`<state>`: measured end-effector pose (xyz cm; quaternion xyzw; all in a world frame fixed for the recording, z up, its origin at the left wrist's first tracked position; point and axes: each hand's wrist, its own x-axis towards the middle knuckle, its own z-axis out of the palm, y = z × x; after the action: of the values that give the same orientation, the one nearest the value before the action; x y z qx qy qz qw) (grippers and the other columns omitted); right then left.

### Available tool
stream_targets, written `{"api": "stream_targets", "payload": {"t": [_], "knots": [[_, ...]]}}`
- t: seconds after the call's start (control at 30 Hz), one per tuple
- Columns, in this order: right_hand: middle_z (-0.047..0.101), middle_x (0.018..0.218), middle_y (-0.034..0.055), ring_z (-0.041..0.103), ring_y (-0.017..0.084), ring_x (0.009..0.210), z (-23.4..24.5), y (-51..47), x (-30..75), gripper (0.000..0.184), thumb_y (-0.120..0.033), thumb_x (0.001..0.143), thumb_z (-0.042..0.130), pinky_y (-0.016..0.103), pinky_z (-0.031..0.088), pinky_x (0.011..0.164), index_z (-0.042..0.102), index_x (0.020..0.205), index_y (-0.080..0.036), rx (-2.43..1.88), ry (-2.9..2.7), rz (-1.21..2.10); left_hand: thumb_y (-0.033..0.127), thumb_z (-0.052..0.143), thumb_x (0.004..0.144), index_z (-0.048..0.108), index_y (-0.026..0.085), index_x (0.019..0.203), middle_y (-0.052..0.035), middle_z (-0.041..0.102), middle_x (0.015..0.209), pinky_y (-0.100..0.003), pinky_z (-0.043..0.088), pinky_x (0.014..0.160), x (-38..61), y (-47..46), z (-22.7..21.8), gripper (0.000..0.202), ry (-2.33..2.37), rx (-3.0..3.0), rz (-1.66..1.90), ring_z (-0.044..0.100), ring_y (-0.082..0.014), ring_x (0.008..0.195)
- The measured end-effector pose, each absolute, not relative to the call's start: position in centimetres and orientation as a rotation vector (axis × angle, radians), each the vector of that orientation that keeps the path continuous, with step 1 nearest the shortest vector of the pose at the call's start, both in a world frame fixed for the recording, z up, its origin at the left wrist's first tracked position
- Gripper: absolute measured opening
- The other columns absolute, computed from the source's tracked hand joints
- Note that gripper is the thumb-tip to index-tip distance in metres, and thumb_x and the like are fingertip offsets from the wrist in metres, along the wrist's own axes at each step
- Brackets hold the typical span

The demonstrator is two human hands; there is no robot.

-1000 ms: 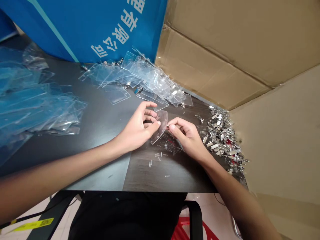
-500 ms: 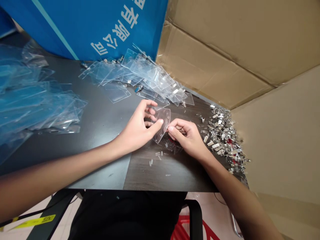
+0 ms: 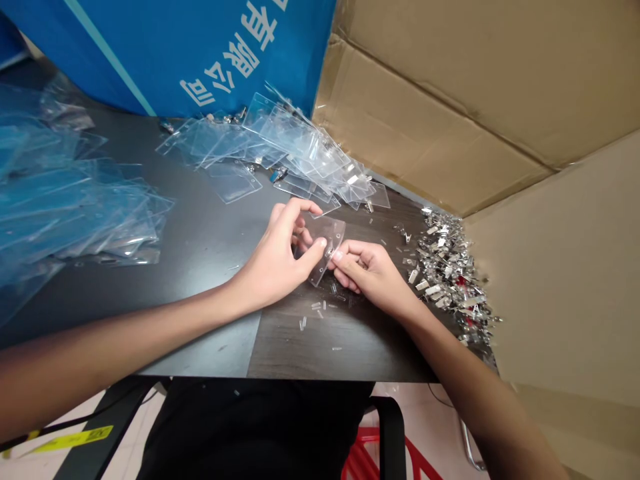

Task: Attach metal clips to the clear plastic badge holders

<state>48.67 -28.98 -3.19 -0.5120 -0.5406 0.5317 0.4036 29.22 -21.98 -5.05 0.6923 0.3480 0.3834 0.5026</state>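
A transparent plastic badge holder (image 3: pixel 330 240) stands tilted between my hands above the dark table. My left hand (image 3: pixel 280 250) pinches its left edge between thumb and fingers. My right hand (image 3: pixel 370 270) presses in from the other side, with its thumb and forefinger shut on a small metal clip (image 3: pixel 329 252) at the holder's slot. The fingers hide most of that clip. Several tiny transparent strips (image 3: pixel 315 313) lie on the table below my hands.
A heap of metal badge clips (image 3: pixel 445 273) lies to the right against a cardboard box wall (image 3: pixel 550 267). Loose transparent holders (image 3: pixel 280 150) pile up at the back, with more on blue-tinted plastic (image 3: pixel 75 207) to the left. A blue banner (image 3: pixel 190 53) hangs behind the dark table (image 3: pixel 210 267).
The holder has swung from nearly upright to a flatter tilt, its top edge now pointing right. My hands have closed together, bringing the metal clip against the holder's slot.
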Motion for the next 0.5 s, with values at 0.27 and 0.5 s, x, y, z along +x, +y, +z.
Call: {"api": "stream_targets", "payload": {"t": [0.27, 0.5], "knots": [[0.059, 0.079, -0.0022, 0.048, 0.012, 0.065, -4.2, -29.2, 49.5, 0.02, -0.04, 0.104, 0.077, 0.027, 0.04, 0.06, 0.083, 0.106, -0.021, -1.135, -1.297, 1.394, 0.018, 0.071, 0.093, 0.06, 0.027, 0.129, -0.0032, 0.048, 0.116, -0.037, 0.056, 0.086, 29.1, -21.6, -4.9, 0.039, 0.801, 1.617, 0.93, 0.058, -0.0154, 0.088], [0.078, 0.093, 0.0037, 0.068, 0.014, 0.077, -3.4, -29.1, 49.4, 0.024, -0.036, 0.102, 0.08, 0.03, 0.057, 0.072, 0.084, 0.118, -0.019, -1.176, -1.362, 1.31, 0.024, 0.077, 0.086, 0.063, 0.031, 0.14, -0.0052, 0.05, 0.118, -0.041, 0.053, 0.088, 28.4, -21.2, -4.4, 0.056, 0.778, 1.582, 0.855, 0.051, -0.0199, 0.092]]}}
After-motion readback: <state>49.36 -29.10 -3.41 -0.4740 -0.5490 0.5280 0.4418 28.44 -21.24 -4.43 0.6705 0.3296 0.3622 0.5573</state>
